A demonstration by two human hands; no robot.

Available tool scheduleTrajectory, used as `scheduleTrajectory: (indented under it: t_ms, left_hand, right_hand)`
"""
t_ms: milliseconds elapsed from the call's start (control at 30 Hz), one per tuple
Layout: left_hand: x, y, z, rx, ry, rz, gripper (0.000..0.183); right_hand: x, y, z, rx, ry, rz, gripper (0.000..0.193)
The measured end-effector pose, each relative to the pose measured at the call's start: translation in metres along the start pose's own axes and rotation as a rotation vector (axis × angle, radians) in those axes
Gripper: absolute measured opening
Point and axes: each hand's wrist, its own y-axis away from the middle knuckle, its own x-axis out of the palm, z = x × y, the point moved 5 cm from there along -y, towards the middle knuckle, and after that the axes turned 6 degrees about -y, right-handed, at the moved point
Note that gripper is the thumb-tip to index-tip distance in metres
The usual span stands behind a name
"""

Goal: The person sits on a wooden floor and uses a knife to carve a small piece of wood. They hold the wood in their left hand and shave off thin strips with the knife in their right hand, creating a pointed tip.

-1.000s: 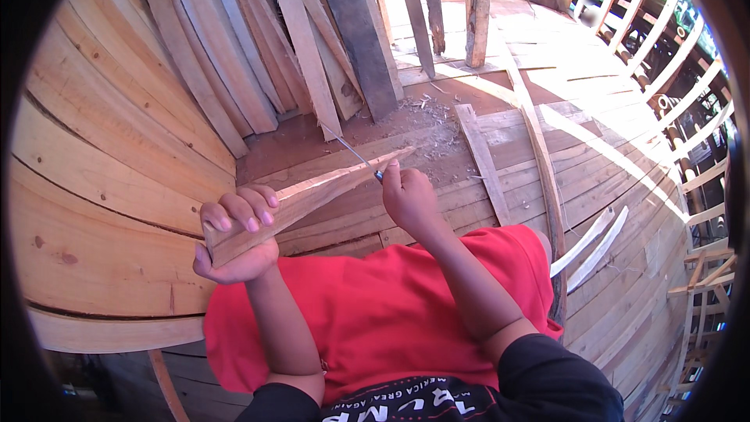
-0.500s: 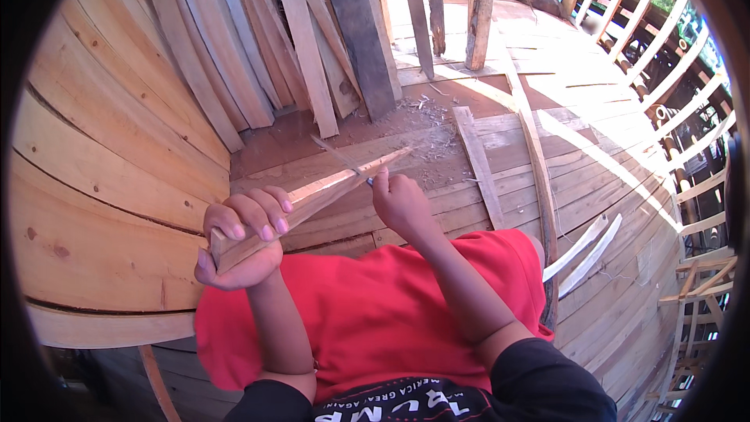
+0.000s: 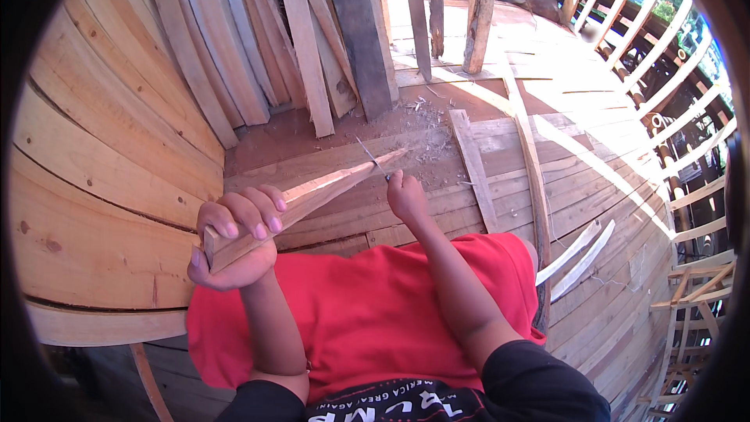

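My left hand [image 3: 241, 230] is wrapped round the thick near end of a long tapered piece of wood [image 3: 328, 186], thumb below and fingers over the top. The piece slants away to the right, narrowing to a point. In my right hand [image 3: 408, 199] is a knife [image 3: 366, 150] with a thin blade; its handle is mostly hidden in the closed fingers. The blade lies across the wood close to the pointed far end. Pale, freshly cut wood shows along the upper edge of the piece.
Wood shavings [image 3: 426, 121] litter the plank floor [image 3: 437, 215] past the tip. Boards [image 3: 215, 47] lean upright at the back left, beside a curved plank wall [image 3: 101, 211]. Loose strips [image 3: 473, 164] lie to the right, with two pale curved pieces [image 3: 582, 262] near my knee.
My right hand and the knife have slid away to the right along the wood, toward its pointed end. The blade is at a steeper angle. My left hand keeps its grip.
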Motion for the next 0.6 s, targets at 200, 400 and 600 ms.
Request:
scheduleTrajectory:
  t_ms: [200, 400, 600]
  left_hand:
    - [-0.021, 0.006, -0.012, 0.011, -0.026, 0.018, 0.046]
    - [0.024, -0.002, 0.003, -0.031, 0.007, 0.138, 0.044]
    - [0.006, 0.009, -0.01, -0.008, -0.003, 0.142, 0.05]
  right_hand:
    - [-0.026, 0.053, 0.1, -0.005, 0.023, 0.264, 0.062]
    - [0.0, -0.034, -0.062, 0.106, 0.119, -0.124, 0.063]
    - [-0.014, 0.026, 0.064, 0.045, 0.003, 0.298, 0.064]
